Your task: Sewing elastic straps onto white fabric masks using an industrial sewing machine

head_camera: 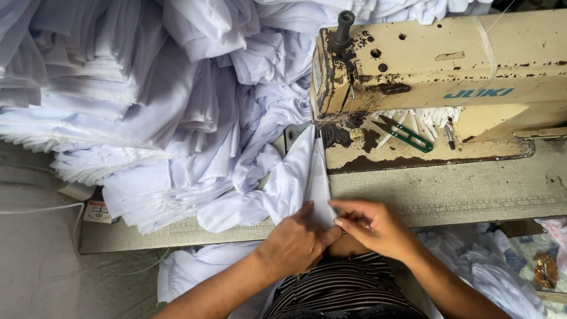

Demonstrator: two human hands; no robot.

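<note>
A strip of white fabric (307, 177) runs from under the needle of an old cream sewing machine (437, 71) down to the table's near edge. My left hand (295, 239) presses and pinches the strip's near end from the left. From the right, my right hand (372, 224) pinches the same fabric edge with thumb and fingers. The two hands touch at the fabric. The needle area is partly hidden by cloth.
A big heap of folded white cloth (130, 94) fills the left and back. Green thread snips (407, 134) lie on the machine bed. The worn table (472, 189) stretches right. More white cloth (502, 272) lies low at the right.
</note>
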